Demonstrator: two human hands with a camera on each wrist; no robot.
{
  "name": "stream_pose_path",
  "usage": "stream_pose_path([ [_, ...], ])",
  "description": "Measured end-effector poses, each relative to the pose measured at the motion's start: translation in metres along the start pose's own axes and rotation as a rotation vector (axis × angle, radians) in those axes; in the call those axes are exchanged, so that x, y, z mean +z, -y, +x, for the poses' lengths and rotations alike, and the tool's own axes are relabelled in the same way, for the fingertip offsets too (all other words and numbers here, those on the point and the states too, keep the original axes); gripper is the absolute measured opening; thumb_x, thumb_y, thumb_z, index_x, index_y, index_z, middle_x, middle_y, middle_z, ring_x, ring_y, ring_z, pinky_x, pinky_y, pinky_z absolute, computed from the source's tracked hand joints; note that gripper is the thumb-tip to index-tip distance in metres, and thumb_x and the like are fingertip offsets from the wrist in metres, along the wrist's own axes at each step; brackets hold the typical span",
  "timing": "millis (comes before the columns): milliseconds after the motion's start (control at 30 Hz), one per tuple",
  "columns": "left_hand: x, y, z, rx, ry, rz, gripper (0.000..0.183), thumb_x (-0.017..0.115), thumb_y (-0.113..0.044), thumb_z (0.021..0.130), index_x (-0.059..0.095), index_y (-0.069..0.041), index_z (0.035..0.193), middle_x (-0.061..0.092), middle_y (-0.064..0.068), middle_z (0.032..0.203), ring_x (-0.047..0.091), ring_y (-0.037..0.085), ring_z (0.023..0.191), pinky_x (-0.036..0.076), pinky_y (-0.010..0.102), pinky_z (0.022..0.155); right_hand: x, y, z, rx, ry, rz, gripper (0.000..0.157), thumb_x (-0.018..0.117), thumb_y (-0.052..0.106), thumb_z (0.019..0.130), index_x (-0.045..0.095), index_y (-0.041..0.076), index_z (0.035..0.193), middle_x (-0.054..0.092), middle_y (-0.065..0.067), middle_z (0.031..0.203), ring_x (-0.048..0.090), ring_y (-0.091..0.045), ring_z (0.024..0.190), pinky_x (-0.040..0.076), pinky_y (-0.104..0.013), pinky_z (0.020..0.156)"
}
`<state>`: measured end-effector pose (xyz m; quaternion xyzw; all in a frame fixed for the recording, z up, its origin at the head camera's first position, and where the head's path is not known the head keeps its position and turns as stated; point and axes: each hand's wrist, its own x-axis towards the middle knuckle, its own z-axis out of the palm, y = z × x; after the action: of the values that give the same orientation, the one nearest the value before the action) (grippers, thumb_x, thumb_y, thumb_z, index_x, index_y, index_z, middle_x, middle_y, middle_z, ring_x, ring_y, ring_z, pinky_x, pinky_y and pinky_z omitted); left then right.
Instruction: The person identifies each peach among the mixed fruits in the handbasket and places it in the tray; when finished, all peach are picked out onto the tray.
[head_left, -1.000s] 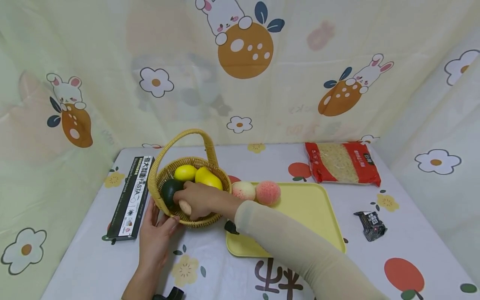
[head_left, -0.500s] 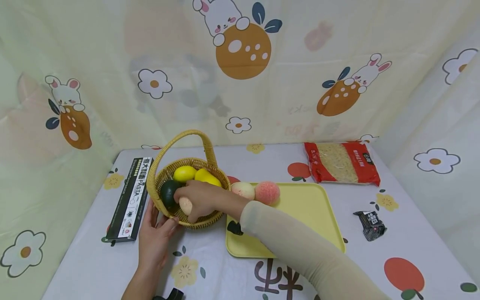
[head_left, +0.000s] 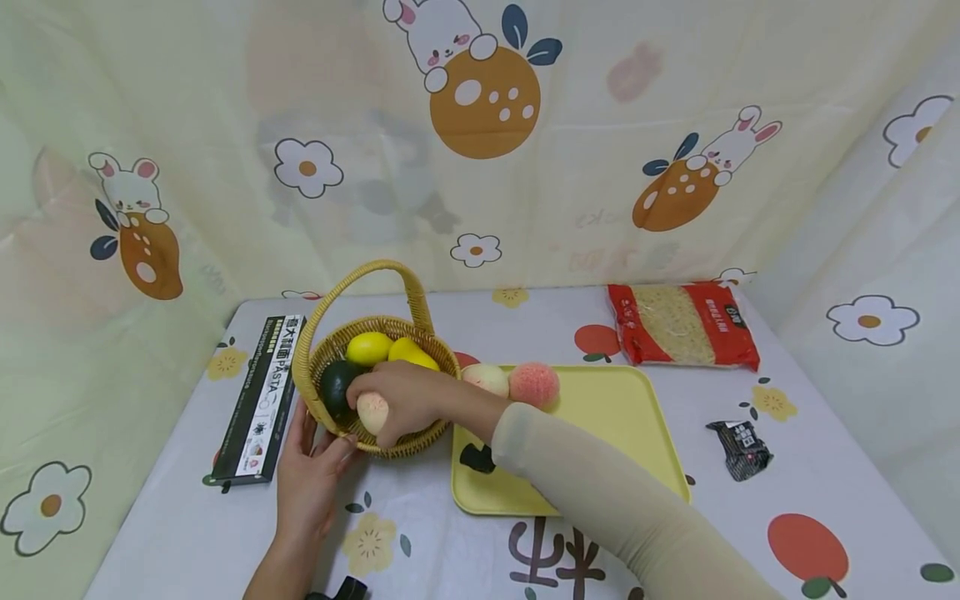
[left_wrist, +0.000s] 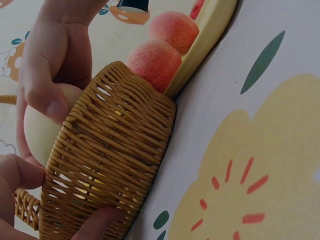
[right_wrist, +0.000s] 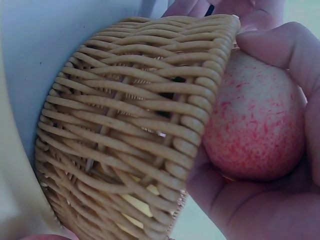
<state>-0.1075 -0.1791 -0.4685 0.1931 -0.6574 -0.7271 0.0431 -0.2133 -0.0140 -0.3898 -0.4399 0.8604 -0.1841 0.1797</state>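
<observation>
A wicker basket (head_left: 454, 358) with a tall handle stands on the left half of the table. My left hand (head_left: 315, 475) holds its near left rim, thumb at the edge and fingers against the woven wall (left_wrist: 115, 140). Over the basket's near side, my right hand (head_left: 408, 398) grips a pale peach (head_left: 372, 412). Its pink-flecked side shows in the right wrist view, where the peach (right_wrist: 255, 120) sits at the rim between thumb and fingers. Inside the basket lie a dark green fruit (head_left: 337, 385), a lemon (head_left: 369, 348) and a yellow fruit (head_left: 412, 353), partly hidden by the right hand.
Right of the basket lies a yellow tray (head_left: 600, 433) with two peaches (head_left: 534, 385) at its back left. A black pasta box (head_left: 258, 408) is left of the basket. A red bag of pale grain-like food (head_left: 682, 325) and a small black packet (head_left: 741, 451) lie on the right.
My right hand and sleeve have shifted slightly right, and more of the peach shows in its grip. My left hand keeps its place on the basket.
</observation>
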Motion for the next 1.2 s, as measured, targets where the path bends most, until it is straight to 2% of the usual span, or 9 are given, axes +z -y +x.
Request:
stream_pose_path([
  [267, 0.0, 0.001, 0.001, 0.0, 0.001, 0.009, 0.101, 0.066, -0.002, 0.094, 0.014, -0.052, 0.166, 0.017, -0.01, 0.178, 0.039, 0.023, 0.157, 0.061, 0.022, 0.095, -0.006, -0.009, -0.009, -0.056, -0.046, 0.115, 0.058, 0.086, 0.018, 0.074, 0.068, 0.017, 0.129, 0.068, 0.005, 0.113, 0.06, -0.012, 0.095, 0.052, -0.021, 0.079],
  [467, 0.0, 0.001, 0.0, 0.004, 0.003, 0.004, 0.102, 0.066, -0.002, 0.094, 0.014, -0.052, 0.166, 0.018, -0.009, 0.178, 0.039, 0.023, 0.157, 0.061, 0.021, 0.094, -0.011, -0.015, -0.026, -0.03, -0.104, 0.191, 0.055, 0.087, 0.015, 0.071, 0.069, 0.025, 0.122, 0.068, 0.008, 0.108, 0.06, -0.013, 0.095, 0.053, -0.025, 0.077],
  [633, 0.0, 0.001, 0.0, 0.01, 0.001, 0.008, 0.102, 0.066, -0.002, 0.094, 0.014, -0.051, 0.166, 0.017, -0.01, 0.178, 0.038, 0.023, 0.157, 0.061, 0.022, 0.096, -0.015, -0.017, -0.043, 0.002, -0.129, 0.263, 0.055, 0.085, 0.012, 0.07, 0.068, 0.033, 0.118, 0.066, 0.01, 0.112, 0.059, -0.015, 0.1, 0.056, -0.027, 0.077],
  [833, 0.0, 0.001, 0.001, 0.007, -0.001, 0.009, 0.102, 0.067, -0.002, 0.094, 0.013, -0.051, 0.166, 0.016, -0.011, 0.178, 0.039, 0.023, 0.157, 0.059, 0.026, 0.099, -0.02, -0.019, -0.059, -0.004, -0.155, 0.256, 0.057, 0.083, 0.013, 0.072, 0.069, 0.033, 0.124, 0.066, 0.012, 0.121, 0.057, -0.016, 0.107, 0.056, -0.029, 0.082],
  [1067, 0.0, 0.002, 0.0, 0.006, 0.002, 0.006, 0.102, 0.067, -0.002, 0.094, 0.014, -0.051, 0.166, 0.016, -0.011, 0.178, 0.039, 0.022, 0.157, 0.059, 0.025, 0.099, -0.026, -0.021, -0.074, -0.027, -0.182, 0.24, 0.058, 0.082, 0.014, 0.069, 0.068, 0.028, 0.123, 0.066, 0.009, 0.111, 0.058, -0.016, 0.099, 0.055, -0.029, 0.077],
  [1200, 0.0, 0.002, 0.0, 0.008, 0.005, 0.003, 0.102, 0.067, -0.001, 0.095, 0.014, -0.052, 0.166, 0.016, -0.011, 0.178, 0.039, 0.022, 0.157, 0.06, 0.024, 0.098, -0.029, -0.022, -0.082, -0.047, -0.205, 0.236, 0.057, 0.082, 0.013, 0.068, 0.069, 0.024, 0.123, 0.065, 0.006, 0.112, 0.058, -0.016, 0.097, 0.054, -0.027, 0.076],
])
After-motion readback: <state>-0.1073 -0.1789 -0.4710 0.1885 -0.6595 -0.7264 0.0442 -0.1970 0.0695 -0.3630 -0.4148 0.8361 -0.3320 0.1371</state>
